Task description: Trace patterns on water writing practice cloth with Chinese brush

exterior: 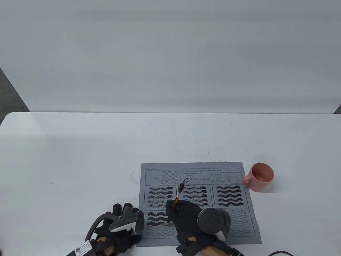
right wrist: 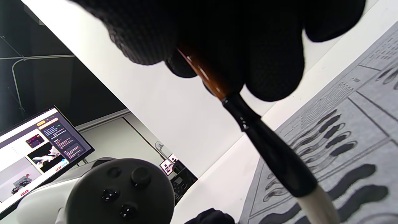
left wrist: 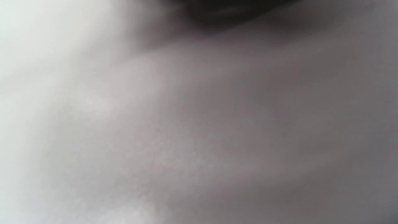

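Observation:
A grey water writing cloth (exterior: pixel 239 213) printed with boxes of wavy lines lies at the table's front. Several waves are painted dark. My right hand (exterior: pixel 186 216) grips a brown-handled Chinese brush (exterior: pixel 177 197); its tip touches the cloth in the lower left box. In the right wrist view the brush (right wrist: pixel 267 146) runs from my fingers (right wrist: pixel 273 71) down to its white hairs over the cloth (right wrist: pixel 367 130). My left hand (exterior: pixel 122 224) rests on the table at the cloth's left edge, holding nothing. The left wrist view is a grey blur.
A pink mug (exterior: pixel 259 177) holding water stands just right of the cloth's top right corner. A white backdrop rises behind the table. In the right wrist view a monitor (right wrist: pixel 40 149) shows off the table's side.

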The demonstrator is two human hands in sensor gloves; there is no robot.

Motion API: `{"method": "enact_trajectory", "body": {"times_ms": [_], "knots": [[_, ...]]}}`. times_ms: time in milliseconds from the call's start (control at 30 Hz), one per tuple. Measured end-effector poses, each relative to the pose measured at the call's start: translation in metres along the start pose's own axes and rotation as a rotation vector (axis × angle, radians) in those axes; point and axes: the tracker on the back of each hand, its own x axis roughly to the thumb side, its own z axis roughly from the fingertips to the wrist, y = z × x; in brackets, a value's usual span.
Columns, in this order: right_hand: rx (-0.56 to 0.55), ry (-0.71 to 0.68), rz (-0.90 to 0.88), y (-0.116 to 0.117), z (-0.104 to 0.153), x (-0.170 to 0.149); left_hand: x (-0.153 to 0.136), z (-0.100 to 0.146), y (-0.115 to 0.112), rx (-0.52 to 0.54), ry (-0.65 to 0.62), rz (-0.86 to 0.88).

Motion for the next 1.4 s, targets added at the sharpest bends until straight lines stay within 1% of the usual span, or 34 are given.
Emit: {"method": "enact_trajectory", "body": {"times_ms": [1400], "knots": [[-0.047,0.014,0.032,-0.0079,-0.0007,-0.0051,0.0,0.0,0.0,0.0,0.0,0.0]]}}
